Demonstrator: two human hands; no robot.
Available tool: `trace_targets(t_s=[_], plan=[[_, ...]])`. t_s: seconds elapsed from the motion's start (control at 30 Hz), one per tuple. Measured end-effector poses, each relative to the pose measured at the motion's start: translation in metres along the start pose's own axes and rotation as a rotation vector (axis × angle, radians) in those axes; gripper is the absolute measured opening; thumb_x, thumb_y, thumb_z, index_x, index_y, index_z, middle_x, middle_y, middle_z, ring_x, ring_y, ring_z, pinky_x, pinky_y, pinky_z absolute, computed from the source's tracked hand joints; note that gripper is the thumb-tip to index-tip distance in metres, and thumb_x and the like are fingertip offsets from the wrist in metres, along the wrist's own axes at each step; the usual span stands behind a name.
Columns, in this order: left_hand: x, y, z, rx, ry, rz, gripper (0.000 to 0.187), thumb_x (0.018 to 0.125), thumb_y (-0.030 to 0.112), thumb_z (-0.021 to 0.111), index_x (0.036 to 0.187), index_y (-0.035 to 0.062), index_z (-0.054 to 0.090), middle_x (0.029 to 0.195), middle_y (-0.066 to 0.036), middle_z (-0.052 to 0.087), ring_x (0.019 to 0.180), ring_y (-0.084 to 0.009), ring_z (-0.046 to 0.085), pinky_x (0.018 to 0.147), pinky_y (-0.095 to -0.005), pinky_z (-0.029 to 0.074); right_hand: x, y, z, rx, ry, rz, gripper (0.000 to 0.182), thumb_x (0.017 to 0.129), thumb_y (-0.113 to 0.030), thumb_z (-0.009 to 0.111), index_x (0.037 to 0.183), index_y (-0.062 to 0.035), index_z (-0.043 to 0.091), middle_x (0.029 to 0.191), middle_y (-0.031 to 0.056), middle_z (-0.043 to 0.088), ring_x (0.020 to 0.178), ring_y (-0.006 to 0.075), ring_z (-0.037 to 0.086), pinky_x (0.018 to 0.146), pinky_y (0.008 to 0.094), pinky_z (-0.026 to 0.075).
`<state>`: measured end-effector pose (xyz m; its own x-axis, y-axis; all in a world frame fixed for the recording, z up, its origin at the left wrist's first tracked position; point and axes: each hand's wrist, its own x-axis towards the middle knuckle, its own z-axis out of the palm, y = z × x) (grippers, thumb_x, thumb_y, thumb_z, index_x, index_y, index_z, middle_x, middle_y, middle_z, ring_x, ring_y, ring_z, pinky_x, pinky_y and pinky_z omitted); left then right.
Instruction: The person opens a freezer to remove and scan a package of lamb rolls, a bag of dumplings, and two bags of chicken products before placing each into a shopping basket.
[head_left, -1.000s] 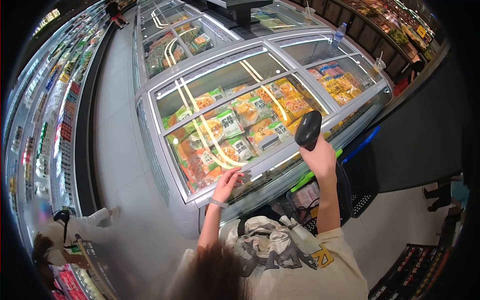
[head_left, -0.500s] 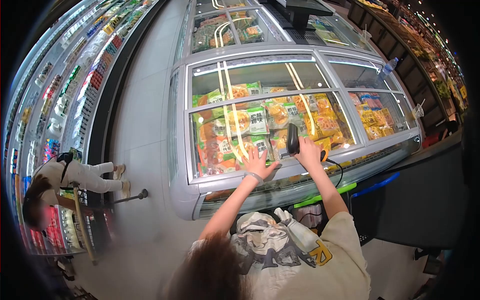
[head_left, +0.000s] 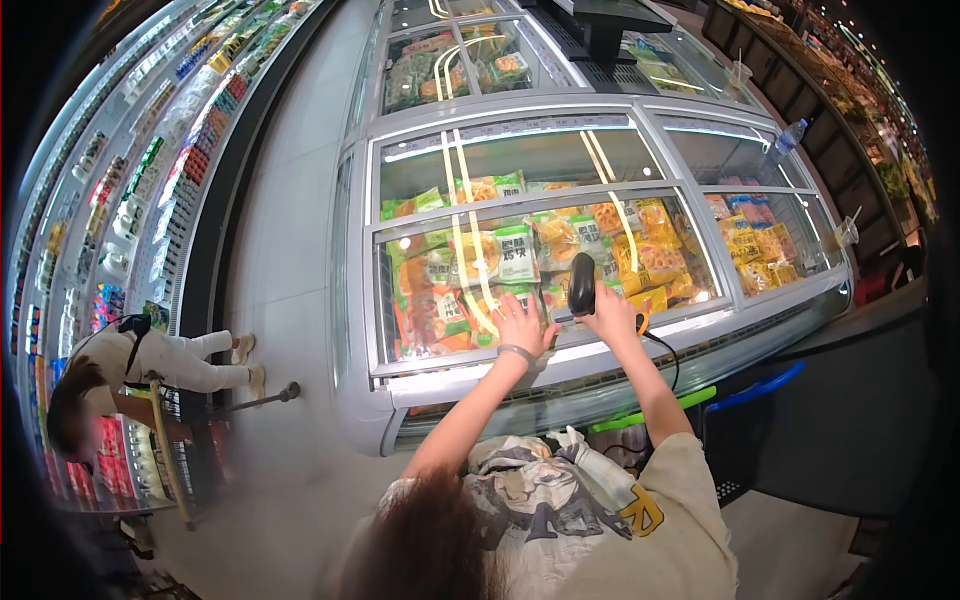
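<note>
My left hand point(head_left: 523, 328) lies with its fingers spread on the glass lid of the chest freezer, close to the front frame point(head_left: 480, 365). Just right of it, my right hand point(head_left: 608, 320) is wrapped around a black handheld barcode scanner point(head_left: 582, 285). The scanner's head points away from me, over the glass. A black cord point(head_left: 676, 365) curls down from below that hand. Under the glass lie green-and-white bags of frozen food point(head_left: 515, 255) and yellow bags point(head_left: 655, 258).
At left, a person point(head_left: 160, 355) in light clothes leans near the stocked shelves point(head_left: 150, 190). A dark counter point(head_left: 830, 430) stands at right, with green point(head_left: 655, 408) and blue point(head_left: 755, 385) handles nearby. A water bottle point(head_left: 790, 138) and a cup point(head_left: 846, 232) sit on the freezer's right side.
My hands have come slightly closer together, and the scanner has turned a little more upright in view. The camera view has shifted slightly. My left hand stays on the glass.
</note>
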<state>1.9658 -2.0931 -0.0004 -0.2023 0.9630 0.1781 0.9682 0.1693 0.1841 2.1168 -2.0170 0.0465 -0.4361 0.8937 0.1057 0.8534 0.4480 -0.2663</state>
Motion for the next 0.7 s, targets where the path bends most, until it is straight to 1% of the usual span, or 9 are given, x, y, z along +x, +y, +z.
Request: trace_targets(t_s=[0.1,0.2,0.3,0.4,0.5,0.6,0.7], plan=[[0.016,-0.004,-0.004,0.038,-0.026,0.025,0.073,0.070,0.054,0.050,0.115,-0.0028,0.040,0.115,-0.036,0.034,0.109,-0.0443,0.033,0.088,-0.0518,0.026,0.017,0.003,0.002,0.031,-0.070,0.024,0.059,0.052,-0.037,0.075,0.088,-0.0024,0.044,0.074,0.0142,0.057,0.070,0.0296,0.059,0.057,0.0373,0.048],[0.036,-0.008,-0.014,0.054,-0.102,0.031,0.074,0.069,0.055,0.051,0.113,-0.0039,0.043,0.113,-0.037,0.035,0.108,-0.0474,0.032,0.088,-0.0509,0.026,0.036,0.001,-0.002,0.080,-0.161,0.090,0.063,0.051,-0.039,0.075,0.090,-0.0006,0.044,0.081,0.0175,0.058,0.074,0.0330,0.057,0.063,0.0399,0.046],[0.058,-0.015,-0.011,0.044,-0.113,0.005,0.075,0.068,0.055,0.051,0.111,-0.0052,0.043,0.112,-0.036,0.037,0.108,-0.0461,0.033,0.090,-0.0489,0.026,0.062,-0.002,-0.009,0.085,-0.230,0.111,0.064,0.050,-0.038,0.075,0.093,-0.0010,0.045,0.082,0.0170,0.059,0.077,0.0325,0.057,0.065,0.0396,0.046],[0.078,-0.019,-0.014,0.104,-0.179,-0.014,0.075,0.067,0.055,0.052,0.111,-0.0049,0.043,0.111,-0.035,0.038,0.106,-0.0443,0.036,0.090,-0.0467,0.027,0.084,0.002,-0.003,0.097,-0.249,0.084,0.066,0.049,-0.037,0.076,0.098,-0.0030,0.047,0.083,0.0162,0.059,0.080,0.0322,0.057,0.068,0.0394,0.046],[0.098,-0.022,-0.018,0.139,-0.214,-0.037,0.074,0.064,0.057,0.055,0.106,-0.0036,0.048,0.108,-0.033,0.042,0.104,-0.0410,0.040,0.088,-0.0439,0.030,0.103,0.003,0.002,0.099,-0.238,0.094,0.069,0.047,-0.037,0.076,0.100,-0.0046,0.048,0.083,0.0160,0.060,0.081,0.0322,0.057,0.069,0.0391,0.046],[0.123,-0.026,-0.023,0.099,-0.358,-0.084,0.073,0.061,0.060,0.057,0.100,-0.0021,0.052,0.106,-0.030,0.046,0.102,-0.0379,0.043,0.085,-0.0404,0.034,0.118,0.003,0.002,0.128,-0.231,0.056,0.070,0.045,-0.038,0.077,0.100,-0.0040,0.049,0.085,0.0163,0.059,0.082,0.0322,0.057,0.070,0.0387,0.046],[0.138,-0.031,-0.024,0.088,-0.407,-0.092,0.073,0.058,0.062,0.058,0.095,-0.0011,0.054,0.103,-0.027,0.048,0.102,-0.0357,0.044,0.083,-0.0369,0.037,0.132,0.002,0.004,0.102,-0.246,0.079,0.070,0.044,-0.038,0.077,0.099,-0.0040,0.049,0.086,0.0163,0.059,0.082,0.0321,0.057,0.070,0.0380,0.045]])
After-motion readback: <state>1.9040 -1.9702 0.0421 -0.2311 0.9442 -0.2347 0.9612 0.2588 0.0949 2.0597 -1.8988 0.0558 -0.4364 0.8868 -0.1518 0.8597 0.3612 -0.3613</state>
